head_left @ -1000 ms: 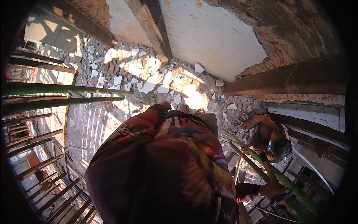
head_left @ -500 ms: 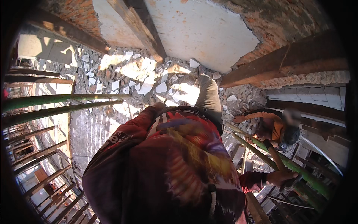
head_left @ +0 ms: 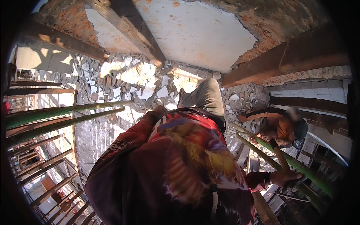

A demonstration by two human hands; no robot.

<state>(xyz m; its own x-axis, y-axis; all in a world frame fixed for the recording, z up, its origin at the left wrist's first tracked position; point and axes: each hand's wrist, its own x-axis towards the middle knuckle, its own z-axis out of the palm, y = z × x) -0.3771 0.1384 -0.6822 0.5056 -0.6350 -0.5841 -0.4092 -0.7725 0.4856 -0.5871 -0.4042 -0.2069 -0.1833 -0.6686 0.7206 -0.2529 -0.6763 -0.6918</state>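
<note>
My right hand [head_left: 283, 177], at the lower right, is closed round a wooden-handled tool [head_left: 282, 159]. Its pale brown shaft runs up and away from my grip to a dark end. Another dark part shows beside my fingers, but I cannot make out its shape. The tool overlaps the green poles [head_left: 296, 164] behind it. My left hand [head_left: 159, 109] shows small at the end of the red sleeve, in front of my waist and above the rubble [head_left: 129, 84]. Its fingers are too unclear to read. My bent leg [head_left: 205, 98] in grey trousers reaches over the broken pieces.
A person [head_left: 279, 125] in an orange and dark top crouches at the right, near the poles. Heavy timber beams [head_left: 288, 58] lean by the broken plaster wall [head_left: 195, 32]. More green poles [head_left: 67, 112] and a timber framework [head_left: 45, 165] stand at the left.
My leg has bent, its knee now raised and its foot drawn back to the left. The view has shifted slightly. My right hand still grips the wooden-handled tool.
</note>
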